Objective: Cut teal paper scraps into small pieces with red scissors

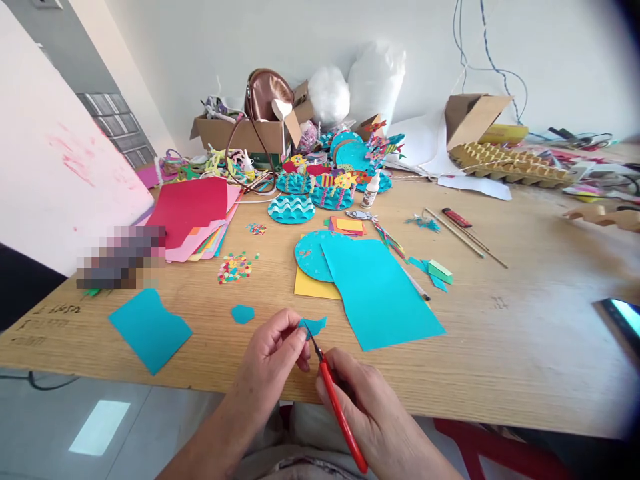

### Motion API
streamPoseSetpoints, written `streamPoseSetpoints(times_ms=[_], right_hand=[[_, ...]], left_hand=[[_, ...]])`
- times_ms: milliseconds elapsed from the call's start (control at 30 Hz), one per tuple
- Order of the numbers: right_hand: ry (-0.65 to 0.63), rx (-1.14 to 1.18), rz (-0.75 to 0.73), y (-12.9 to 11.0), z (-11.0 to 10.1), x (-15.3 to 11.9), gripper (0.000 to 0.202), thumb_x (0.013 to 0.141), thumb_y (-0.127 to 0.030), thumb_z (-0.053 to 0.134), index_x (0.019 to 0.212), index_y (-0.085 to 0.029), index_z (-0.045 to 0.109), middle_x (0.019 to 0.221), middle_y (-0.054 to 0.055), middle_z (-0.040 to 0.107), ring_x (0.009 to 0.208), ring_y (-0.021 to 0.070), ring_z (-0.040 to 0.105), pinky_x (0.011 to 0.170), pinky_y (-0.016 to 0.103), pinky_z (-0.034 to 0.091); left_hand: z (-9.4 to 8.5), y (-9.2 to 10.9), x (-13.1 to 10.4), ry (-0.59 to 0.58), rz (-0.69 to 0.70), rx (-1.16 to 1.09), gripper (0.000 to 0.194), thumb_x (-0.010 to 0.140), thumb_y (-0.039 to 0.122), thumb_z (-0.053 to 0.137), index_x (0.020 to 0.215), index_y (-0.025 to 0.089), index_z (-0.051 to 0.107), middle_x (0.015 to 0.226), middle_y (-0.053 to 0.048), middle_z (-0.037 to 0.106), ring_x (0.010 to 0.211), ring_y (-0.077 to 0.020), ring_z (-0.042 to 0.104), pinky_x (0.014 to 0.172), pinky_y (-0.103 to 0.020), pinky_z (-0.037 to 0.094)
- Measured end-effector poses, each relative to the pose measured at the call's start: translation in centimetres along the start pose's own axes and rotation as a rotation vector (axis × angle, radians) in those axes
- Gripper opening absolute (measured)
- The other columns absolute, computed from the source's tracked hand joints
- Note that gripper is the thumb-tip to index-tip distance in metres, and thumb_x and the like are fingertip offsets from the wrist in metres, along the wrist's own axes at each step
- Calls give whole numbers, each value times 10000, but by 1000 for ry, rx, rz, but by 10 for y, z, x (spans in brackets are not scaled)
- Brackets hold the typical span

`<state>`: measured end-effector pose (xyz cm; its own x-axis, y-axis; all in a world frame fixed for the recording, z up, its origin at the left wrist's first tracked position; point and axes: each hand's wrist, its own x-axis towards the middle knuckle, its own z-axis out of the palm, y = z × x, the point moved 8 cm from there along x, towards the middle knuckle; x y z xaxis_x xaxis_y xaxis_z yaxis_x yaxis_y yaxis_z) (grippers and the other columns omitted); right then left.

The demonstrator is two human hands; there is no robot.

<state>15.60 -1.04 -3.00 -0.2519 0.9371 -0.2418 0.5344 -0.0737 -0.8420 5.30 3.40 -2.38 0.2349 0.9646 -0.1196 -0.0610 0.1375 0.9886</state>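
Observation:
My left hand [283,347] pinches a small turquoise paper piece [316,326] above the table's front edge. Red-handled scissors [337,407] are gripped in my right hand [357,393], their blades meeting the paper beside my left fingertips. A small turquoise scrap [243,314] lies just beyond my left hand. Farther left rests a larger turquoise sheet [151,330] with a curved cut edge. To the right, a big turquoise sheet [383,293] partly covers a turquoise disc [313,255] and a yellow sheet [315,287].
Stacked coloured papers [190,213] and confetti dots [235,268] sit at left. Decorated turquoise pieces [291,209], a glue bottle [371,191] and a cardboard box [235,137] stand behind. Sticks [457,233], a red cutter [457,217] and a phone [623,323] lie right.

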Motion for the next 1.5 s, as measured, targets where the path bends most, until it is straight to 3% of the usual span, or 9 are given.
streamPoseSetpoints(times_ms=[500,700,967,1100,1267,1333,1500], right_hand=[[41,18,-70,-2,-1,-2,288,904,-367,353,654,-223,354,602,-32,453,542,119,376,517,234,293],[8,83,-47,-1,1,-3,282,922,-371,347,690,-218,395,655,-21,496,582,123,431,545,229,332],[13,129,-2,2,-1,-2,324,906,-384,370,630,-216,375,589,-33,442,544,113,402,495,223,302],[-60,308,102,9,1,-4,336,902,-413,374,627,-218,375,544,-57,393,481,98,405,442,204,309],[-203,540,166,11,7,-1,393,868,-537,385,666,-203,429,531,-60,442,409,78,421,400,193,310],[-154,563,133,8,1,4,355,830,-523,453,670,-206,432,505,-72,429,405,77,399,400,196,300],[168,422,-42,-8,-33,23,168,696,-285,617,755,-200,485,683,-33,520,571,105,444,501,220,356]], left_hand=[[3,-3,0,-59,-104,-40,201,796,282,524,632,168,506,575,29,507,546,-104,470,526,-219,411],[8,-6,-1,-138,-141,-38,192,780,270,520,619,167,499,556,33,495,531,-99,450,517,-216,404],[7,-13,0,-136,-171,-9,208,777,320,515,633,171,505,546,36,501,517,-99,457,492,-203,397],[3,-7,3,-117,-135,80,236,772,346,526,605,186,480,521,46,486,481,-98,453,476,-209,400],[-9,-1,7,-101,-104,188,224,752,351,545,608,193,479,510,53,477,479,-100,464,474,-206,406],[-11,-4,9,-133,-113,229,207,729,348,562,617,197,475,484,59,474,454,-103,459,454,-208,401],[-6,-6,12,-234,-105,416,167,719,301,551,598,204,487,473,67,443,439,-106,428,424,-199,331]])
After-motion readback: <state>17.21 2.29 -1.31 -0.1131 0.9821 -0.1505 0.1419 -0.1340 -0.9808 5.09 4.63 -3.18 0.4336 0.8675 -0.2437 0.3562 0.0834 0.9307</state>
